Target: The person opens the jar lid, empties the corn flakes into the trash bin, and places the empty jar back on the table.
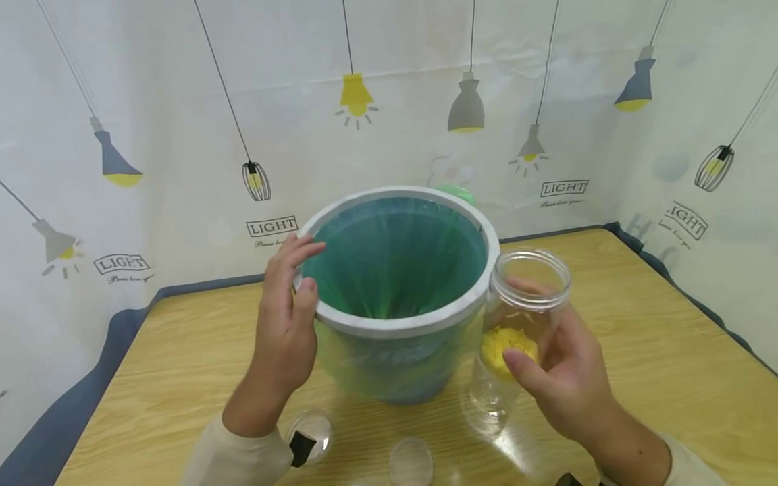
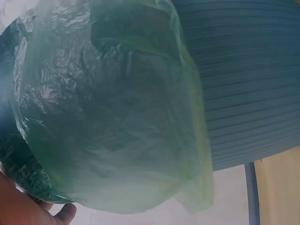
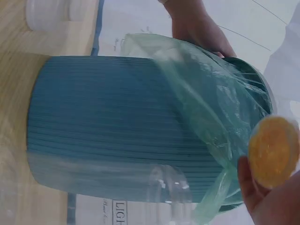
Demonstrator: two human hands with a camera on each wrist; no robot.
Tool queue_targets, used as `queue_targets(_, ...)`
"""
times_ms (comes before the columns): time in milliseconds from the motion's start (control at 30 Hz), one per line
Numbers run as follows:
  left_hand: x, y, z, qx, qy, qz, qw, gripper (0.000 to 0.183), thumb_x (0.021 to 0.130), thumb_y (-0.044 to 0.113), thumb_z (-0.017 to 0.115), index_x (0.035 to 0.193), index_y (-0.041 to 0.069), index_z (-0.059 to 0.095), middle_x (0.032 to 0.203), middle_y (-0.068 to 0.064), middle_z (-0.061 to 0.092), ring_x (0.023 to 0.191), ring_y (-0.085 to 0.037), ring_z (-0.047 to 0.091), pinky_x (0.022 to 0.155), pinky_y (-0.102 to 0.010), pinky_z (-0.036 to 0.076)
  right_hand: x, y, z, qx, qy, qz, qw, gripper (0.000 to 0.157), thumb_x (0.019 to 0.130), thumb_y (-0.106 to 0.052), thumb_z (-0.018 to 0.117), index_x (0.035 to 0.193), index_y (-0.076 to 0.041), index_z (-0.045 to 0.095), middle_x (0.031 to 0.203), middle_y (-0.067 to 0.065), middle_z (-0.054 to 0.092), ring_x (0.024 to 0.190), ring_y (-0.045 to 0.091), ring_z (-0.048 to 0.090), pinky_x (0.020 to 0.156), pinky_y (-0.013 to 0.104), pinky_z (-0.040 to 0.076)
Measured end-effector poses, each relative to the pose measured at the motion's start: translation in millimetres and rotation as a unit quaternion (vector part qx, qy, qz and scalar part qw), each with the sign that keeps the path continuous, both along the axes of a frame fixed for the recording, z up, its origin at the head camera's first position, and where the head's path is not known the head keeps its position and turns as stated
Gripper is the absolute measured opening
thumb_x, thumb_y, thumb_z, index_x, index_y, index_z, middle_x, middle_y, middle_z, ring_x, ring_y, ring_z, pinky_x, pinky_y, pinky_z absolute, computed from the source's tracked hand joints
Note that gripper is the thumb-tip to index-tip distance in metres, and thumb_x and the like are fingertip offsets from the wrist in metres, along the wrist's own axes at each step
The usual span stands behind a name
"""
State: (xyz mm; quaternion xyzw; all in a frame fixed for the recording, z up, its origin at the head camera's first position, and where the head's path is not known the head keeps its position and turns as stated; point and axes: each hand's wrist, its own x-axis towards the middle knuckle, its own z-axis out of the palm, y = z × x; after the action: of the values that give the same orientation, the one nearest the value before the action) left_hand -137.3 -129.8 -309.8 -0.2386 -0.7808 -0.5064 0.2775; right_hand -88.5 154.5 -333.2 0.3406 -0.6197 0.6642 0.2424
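A blue trash can [image 3: 112, 117] with a white rim [image 1: 395, 329] stands on the wooden table, lined with a thin green plastic bag [image 2: 117, 108]. My left hand [image 1: 286, 317] holds the can's left rim from outside, its fingers bent over the edge. At the can's right side, my right hand [image 1: 568, 378] grips a clear jar [image 1: 529, 304], tilted slightly with its mouth uncovered. Yellow-orange bits [image 1: 501, 347] lie in the bottom of this jar; the right wrist view shows them through its base. Below it, a second clear jar [image 1: 486, 412] stands on the table, its top overlapped by the held one.
Two round clear pieces [image 1: 411, 462] lie near the front of the table [image 1: 608, 324], one partly behind my left sleeve. A cloth printed with lamps [image 1: 395, 135] hangs behind the table and along its sides. Dark blue fabric [image 1: 127, 331] edges the tabletop.
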Motion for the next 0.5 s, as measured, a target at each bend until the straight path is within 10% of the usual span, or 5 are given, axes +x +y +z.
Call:
queue_targets(300,-0.4,-1.0,-2.3,-0.011,0.006,0.01,0.9999,0.039,0.093,0.015,0.03,0.126,0.007,0.049,0.142,-0.009,0.035,0.141,-0.021,0.014,0.11,-0.055,0.012,-7.9,8.3,29.5,0.051,-0.009,-0.077,0.996,0.064,0.076,0.011,0.059,0.135,0.005,0.036,0.11,0.012,0.061,0.094,0.019,0.061,0.071,0.018,0.051)
queue_targets(500,-0.5,-0.7,-2.4,-0.016,0.015,0.008,0.9997,0.038,0.094,0.018,0.029,0.125,0.009,0.049,0.142,-0.008,0.035,0.141,-0.017,0.014,0.111,-0.053,0.012,-20.8,16.2,58.8,0.174,-0.013,-0.182,0.968,0.066,0.077,0.005,0.062,0.137,-0.011,0.039,0.113,0.006,0.06,0.096,0.014,0.059,0.074,0.015,0.05)
